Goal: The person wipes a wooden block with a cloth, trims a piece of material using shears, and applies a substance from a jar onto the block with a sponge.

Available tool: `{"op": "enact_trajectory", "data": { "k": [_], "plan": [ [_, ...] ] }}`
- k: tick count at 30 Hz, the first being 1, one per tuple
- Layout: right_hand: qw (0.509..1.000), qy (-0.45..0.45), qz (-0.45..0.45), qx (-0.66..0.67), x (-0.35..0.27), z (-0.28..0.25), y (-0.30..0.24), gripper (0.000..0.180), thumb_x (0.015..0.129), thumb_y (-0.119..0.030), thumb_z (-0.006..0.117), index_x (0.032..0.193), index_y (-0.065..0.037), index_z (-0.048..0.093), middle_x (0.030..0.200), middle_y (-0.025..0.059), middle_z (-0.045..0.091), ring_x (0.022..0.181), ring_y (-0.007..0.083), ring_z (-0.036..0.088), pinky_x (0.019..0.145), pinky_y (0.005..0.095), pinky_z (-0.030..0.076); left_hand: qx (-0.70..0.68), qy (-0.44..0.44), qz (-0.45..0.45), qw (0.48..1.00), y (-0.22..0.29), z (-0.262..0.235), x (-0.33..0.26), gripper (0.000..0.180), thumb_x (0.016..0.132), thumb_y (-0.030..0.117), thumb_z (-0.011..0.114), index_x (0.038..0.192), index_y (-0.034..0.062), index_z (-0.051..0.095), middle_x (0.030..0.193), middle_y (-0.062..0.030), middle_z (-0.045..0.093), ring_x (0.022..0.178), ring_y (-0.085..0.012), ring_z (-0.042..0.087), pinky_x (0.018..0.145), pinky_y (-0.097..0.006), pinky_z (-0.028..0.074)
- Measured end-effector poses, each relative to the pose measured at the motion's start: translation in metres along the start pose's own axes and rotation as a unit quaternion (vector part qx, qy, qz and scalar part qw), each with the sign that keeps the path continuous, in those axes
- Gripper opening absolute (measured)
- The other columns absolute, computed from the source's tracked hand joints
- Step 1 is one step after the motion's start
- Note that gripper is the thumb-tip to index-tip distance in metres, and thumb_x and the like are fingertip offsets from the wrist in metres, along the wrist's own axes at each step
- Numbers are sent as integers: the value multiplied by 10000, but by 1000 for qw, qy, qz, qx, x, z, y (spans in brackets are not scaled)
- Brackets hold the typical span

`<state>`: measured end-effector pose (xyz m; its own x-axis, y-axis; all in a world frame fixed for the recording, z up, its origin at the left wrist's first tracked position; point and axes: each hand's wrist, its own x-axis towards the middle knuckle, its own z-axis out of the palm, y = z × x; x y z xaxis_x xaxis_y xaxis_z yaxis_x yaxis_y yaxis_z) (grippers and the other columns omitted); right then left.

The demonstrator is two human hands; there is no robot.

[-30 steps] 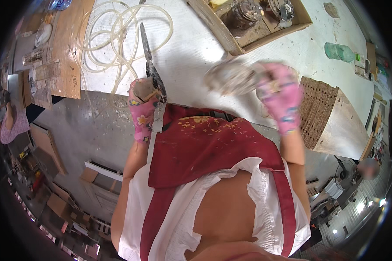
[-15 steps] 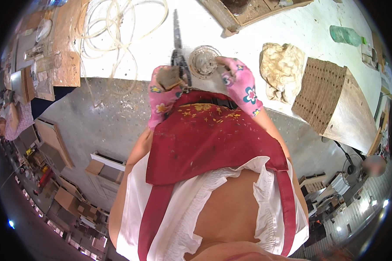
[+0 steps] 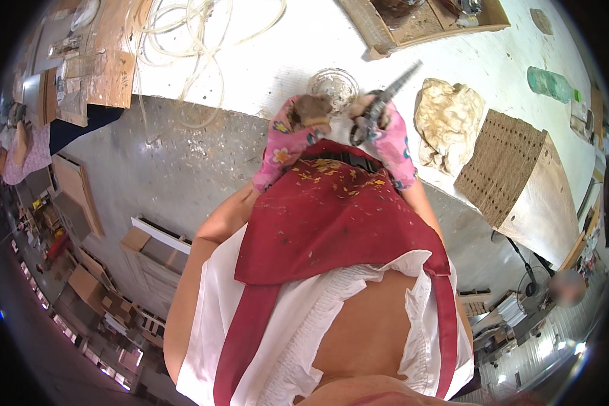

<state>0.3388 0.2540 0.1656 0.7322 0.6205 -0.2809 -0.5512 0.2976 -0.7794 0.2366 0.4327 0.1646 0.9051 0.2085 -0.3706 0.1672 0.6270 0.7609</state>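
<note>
My right hand [image 3: 391, 139], in a pink floral glove with a dirty, greyish front, is closed round the handles of dark, crusted scissors [image 3: 384, 100]. Their long grey blade slants up and to the right over the white table. My left hand [image 3: 296, 132], gloved alike, is curled in front of the apron; whatever its fingers hold, if anything, is hidden. Just beyond both hands sits a round clear dish [image 3: 333, 86] with pale residue inside, partly covered by the gloves.
A crumpled yellowish cloth [image 3: 446, 118] and perforated brown board [image 3: 501, 169] lie to the right. Farther back are a green bottle [image 3: 549, 84] and a worn cardboard tray [image 3: 423, 39]. Clear tubing [image 3: 183, 51] coils at the left, trailing over the table edge. Another person [image 3: 28, 152] is far left.
The scissors have passed from my left hand into my right, swinging from pointing straight ahead to slanting right. My left hand has come nearer the right. The whole view has shifted slightly.
</note>
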Motion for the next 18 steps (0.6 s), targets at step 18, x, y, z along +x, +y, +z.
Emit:
{"op": "enact_trajectory", "data": {
  "k": [18],
  "plan": [
    [798,12,86,-596,-48,0,-28,680,705,-476,727,1146,0,523,1029,207,596,942,367,574,795,403,460,12,44,162,986,-14,13,21,512,741,-138,595,1220,-30,451,1218,-160,512,1089,-230,542,864,-317,496]
  ]
}}
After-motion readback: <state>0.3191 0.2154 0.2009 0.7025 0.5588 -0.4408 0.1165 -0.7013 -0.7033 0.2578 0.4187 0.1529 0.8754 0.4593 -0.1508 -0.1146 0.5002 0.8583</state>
